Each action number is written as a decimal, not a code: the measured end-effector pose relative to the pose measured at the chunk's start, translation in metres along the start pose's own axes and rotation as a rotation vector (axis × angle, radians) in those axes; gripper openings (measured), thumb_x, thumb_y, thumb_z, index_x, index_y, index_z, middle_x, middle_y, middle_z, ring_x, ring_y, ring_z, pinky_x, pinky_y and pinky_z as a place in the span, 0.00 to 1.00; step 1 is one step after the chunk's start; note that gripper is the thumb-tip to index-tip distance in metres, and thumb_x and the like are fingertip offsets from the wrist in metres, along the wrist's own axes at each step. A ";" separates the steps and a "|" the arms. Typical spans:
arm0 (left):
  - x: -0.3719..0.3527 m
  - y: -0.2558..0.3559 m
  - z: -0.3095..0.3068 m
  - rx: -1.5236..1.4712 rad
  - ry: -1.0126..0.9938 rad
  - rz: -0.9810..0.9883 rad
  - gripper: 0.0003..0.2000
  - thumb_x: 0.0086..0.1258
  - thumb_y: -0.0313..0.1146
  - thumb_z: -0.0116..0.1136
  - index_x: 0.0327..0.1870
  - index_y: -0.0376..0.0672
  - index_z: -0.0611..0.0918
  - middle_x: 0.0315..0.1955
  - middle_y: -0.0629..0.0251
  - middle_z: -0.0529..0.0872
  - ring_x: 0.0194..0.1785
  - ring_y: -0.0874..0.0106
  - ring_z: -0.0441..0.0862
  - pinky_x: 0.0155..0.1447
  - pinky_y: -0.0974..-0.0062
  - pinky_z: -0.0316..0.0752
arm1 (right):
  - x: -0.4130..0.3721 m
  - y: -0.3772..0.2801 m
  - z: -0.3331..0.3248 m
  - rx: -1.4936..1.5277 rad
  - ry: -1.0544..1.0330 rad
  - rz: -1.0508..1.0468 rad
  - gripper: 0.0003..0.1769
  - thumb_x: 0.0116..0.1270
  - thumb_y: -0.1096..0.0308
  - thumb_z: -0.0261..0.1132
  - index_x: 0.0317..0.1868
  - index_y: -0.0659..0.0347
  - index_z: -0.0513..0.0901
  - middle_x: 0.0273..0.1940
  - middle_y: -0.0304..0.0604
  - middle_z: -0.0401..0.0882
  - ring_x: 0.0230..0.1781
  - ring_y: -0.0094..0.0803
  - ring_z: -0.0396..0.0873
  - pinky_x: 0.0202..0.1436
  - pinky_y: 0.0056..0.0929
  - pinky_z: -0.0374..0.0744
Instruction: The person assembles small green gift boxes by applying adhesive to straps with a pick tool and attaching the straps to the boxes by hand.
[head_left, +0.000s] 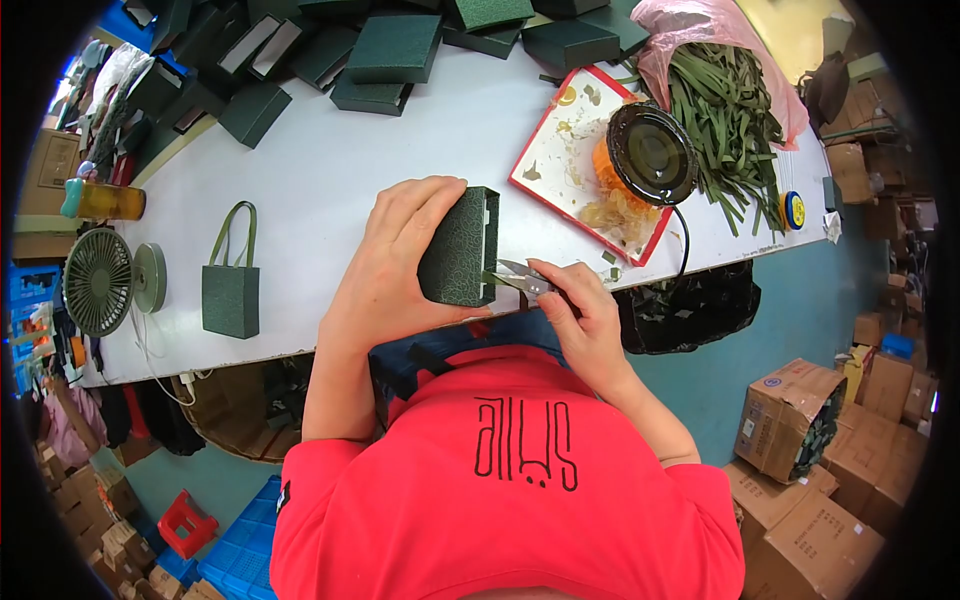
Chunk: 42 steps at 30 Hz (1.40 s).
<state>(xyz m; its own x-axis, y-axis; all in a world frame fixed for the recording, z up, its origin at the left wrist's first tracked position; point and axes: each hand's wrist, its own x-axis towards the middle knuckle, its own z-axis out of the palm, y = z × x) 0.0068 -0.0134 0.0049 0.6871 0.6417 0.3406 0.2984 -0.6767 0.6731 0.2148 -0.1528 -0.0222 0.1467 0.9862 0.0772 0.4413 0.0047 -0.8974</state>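
Observation:
My left hand is wrapped round a dark green patterned box, keeping it on its side near the table's front edge. The box's open end faces right. My right hand grips a pair of metal pliers, their jaws parted right at that open end. A bit of green strip shows by the jaw tips. To the left stands a small green box bag with a looped ribbon handle.
Many green boxes are piled at the back. On the right, a red-rimmed tray carries a black-rimmed glue pot, its cord trailing forward. Green ribbons spill from a pink bag. A fan stands far left.

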 end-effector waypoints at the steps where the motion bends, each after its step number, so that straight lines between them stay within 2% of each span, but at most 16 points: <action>1: 0.000 0.000 0.000 -0.001 -0.001 0.001 0.51 0.33 0.33 0.84 0.69 0.37 0.72 0.64 0.52 0.74 0.68 0.52 0.70 0.70 0.58 0.68 | 0.000 0.000 0.000 -0.006 0.006 -0.009 0.18 0.69 0.74 0.66 0.60 0.63 0.82 0.35 0.44 0.78 0.35 0.35 0.76 0.40 0.29 0.74; 12: -0.001 0.001 0.002 0.009 -0.014 0.001 0.51 0.32 0.35 0.85 0.68 0.37 0.72 0.64 0.53 0.74 0.68 0.52 0.70 0.70 0.58 0.68 | 0.002 -0.005 0.001 -0.055 0.067 -0.072 0.18 0.65 0.79 0.68 0.56 0.64 0.84 0.34 0.45 0.78 0.33 0.34 0.77 0.37 0.28 0.75; 15: 0.000 0.001 0.003 0.001 -0.012 0.004 0.52 0.32 0.35 0.85 0.68 0.36 0.72 0.64 0.53 0.74 0.68 0.52 0.70 0.70 0.58 0.68 | 0.002 0.001 0.000 -0.094 0.085 -0.129 0.17 0.66 0.77 0.68 0.56 0.64 0.84 0.34 0.44 0.78 0.32 0.33 0.77 0.37 0.28 0.75; 21: 0.000 0.000 0.002 -0.011 -0.008 0.005 0.52 0.33 0.35 0.85 0.68 0.36 0.72 0.64 0.53 0.74 0.68 0.52 0.70 0.70 0.58 0.68 | -0.004 0.012 0.001 0.080 0.233 -0.096 0.18 0.66 0.74 0.69 0.56 0.63 0.84 0.36 0.43 0.79 0.34 0.33 0.76 0.36 0.27 0.73; 27: 0.000 0.002 0.001 -0.004 -0.011 0.002 0.51 0.33 0.35 0.85 0.68 0.36 0.72 0.64 0.53 0.74 0.68 0.52 0.70 0.70 0.59 0.68 | 0.003 0.002 -0.013 -0.166 0.094 -0.193 0.21 0.65 0.74 0.70 0.59 0.62 0.83 0.36 0.44 0.77 0.35 0.34 0.76 0.38 0.29 0.74; 30: 0.000 0.002 0.001 -0.014 -0.006 0.004 0.51 0.33 0.35 0.85 0.68 0.36 0.72 0.64 0.53 0.74 0.68 0.52 0.70 0.70 0.59 0.68 | 0.004 0.006 -0.016 -0.157 0.086 -0.183 0.18 0.65 0.75 0.71 0.56 0.64 0.84 0.37 0.40 0.78 0.35 0.29 0.76 0.38 0.29 0.75; 32: 0.000 0.002 0.002 -0.031 0.001 0.008 0.52 0.33 0.36 0.85 0.68 0.36 0.72 0.64 0.53 0.74 0.68 0.52 0.70 0.70 0.59 0.68 | -0.003 0.007 -0.007 0.256 0.169 0.091 0.14 0.65 0.75 0.71 0.51 0.65 0.84 0.35 0.34 0.77 0.34 0.23 0.75 0.36 0.25 0.73; 34: 0.001 0.004 0.005 -0.005 0.007 0.017 0.51 0.33 0.36 0.85 0.68 0.36 0.72 0.64 0.53 0.74 0.67 0.51 0.70 0.69 0.58 0.68 | -0.004 0.001 0.001 0.465 0.180 0.302 0.11 0.64 0.74 0.72 0.47 0.65 0.84 0.32 0.29 0.75 0.32 0.16 0.72 0.34 0.21 0.70; 36: 0.003 0.006 0.009 0.024 0.015 0.038 0.51 0.34 0.36 0.85 0.68 0.36 0.72 0.64 0.53 0.74 0.66 0.51 0.71 0.69 0.58 0.68 | 0.005 -0.010 0.003 0.470 0.125 0.439 0.10 0.64 0.72 0.73 0.43 0.64 0.83 0.28 0.24 0.72 0.29 0.11 0.67 0.31 0.16 0.67; 37: 0.003 0.006 0.011 0.041 0.022 0.053 0.50 0.35 0.36 0.85 0.68 0.36 0.72 0.64 0.53 0.75 0.66 0.51 0.71 0.69 0.57 0.69 | 0.009 -0.007 0.009 0.497 0.137 0.440 0.09 0.64 0.70 0.74 0.42 0.63 0.84 0.23 0.22 0.67 0.25 0.09 0.61 0.28 0.13 0.61; 40: 0.004 0.008 0.017 0.064 0.044 0.089 0.48 0.37 0.37 0.83 0.67 0.38 0.73 0.63 0.56 0.75 0.66 0.53 0.72 0.68 0.57 0.67 | 0.015 -0.010 0.017 0.437 0.132 0.382 0.08 0.65 0.69 0.73 0.41 0.62 0.84 0.24 0.22 0.66 0.24 0.10 0.59 0.27 0.14 0.59; 42: 0.003 0.010 0.018 0.072 0.049 0.098 0.46 0.38 0.37 0.82 0.66 0.39 0.74 0.63 0.57 0.75 0.66 0.54 0.72 0.68 0.57 0.67 | 0.018 -0.013 0.013 0.368 0.091 0.384 0.08 0.66 0.68 0.72 0.41 0.62 0.85 0.25 0.24 0.72 0.25 0.10 0.63 0.29 0.14 0.64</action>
<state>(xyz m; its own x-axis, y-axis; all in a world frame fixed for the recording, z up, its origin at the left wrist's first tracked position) 0.0239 -0.0241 0.0009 0.6825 0.5871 0.4353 0.2794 -0.7599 0.5869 0.1998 -0.1332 -0.0149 0.3193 0.9102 -0.2638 0.0037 -0.2795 -0.9601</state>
